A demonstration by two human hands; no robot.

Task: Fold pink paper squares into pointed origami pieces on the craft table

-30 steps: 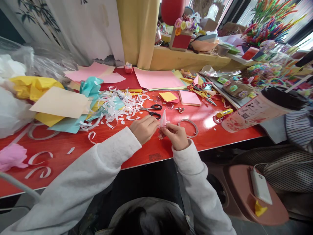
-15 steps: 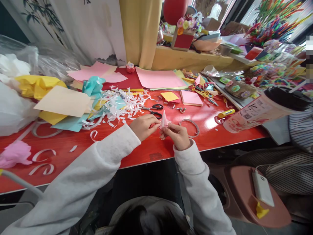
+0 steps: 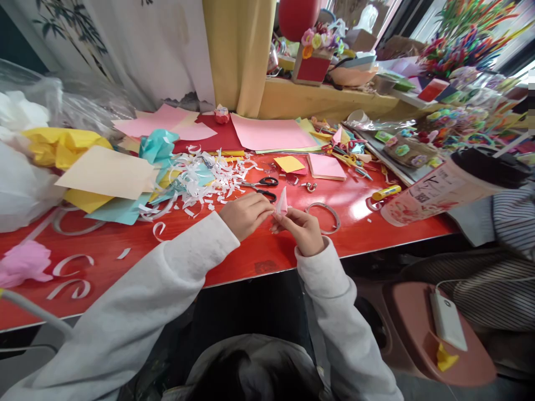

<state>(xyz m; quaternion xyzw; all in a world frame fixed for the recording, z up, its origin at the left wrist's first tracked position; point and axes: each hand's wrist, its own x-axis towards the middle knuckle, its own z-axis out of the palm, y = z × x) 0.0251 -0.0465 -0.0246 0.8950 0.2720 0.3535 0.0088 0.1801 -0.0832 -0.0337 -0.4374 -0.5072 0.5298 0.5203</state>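
We had both hands together over the near part of the red surface (image 3: 234, 262), with a small folded pink paper (image 3: 282, 201) between them, its point upward. Our right hand (image 3: 308, 229) pinched its lower part between thumb and fingers, nearly closed. Our left hand (image 3: 246, 216) met it from the other side, fingertips together at the paper's lower left edge; we could not tell how firmly they gripped.

Just beyond our left hand lay the black-handled scissors (image 3: 266, 188), blades toward a heap of white paper shreds (image 3: 204, 175). A clear ring (image 3: 324, 218) lay flat just beside our right hand. Farther back sat a yellow square of paper (image 3: 289, 164) and, to its right, a stack of pink squares (image 3: 326, 167). On the right, a yellow tube (image 3: 387, 193) lay near a tilted lidded cup (image 3: 438, 192). Crumpled pink paper (image 3: 25, 263) rested at the far left, near curled white strips (image 3: 74, 277).
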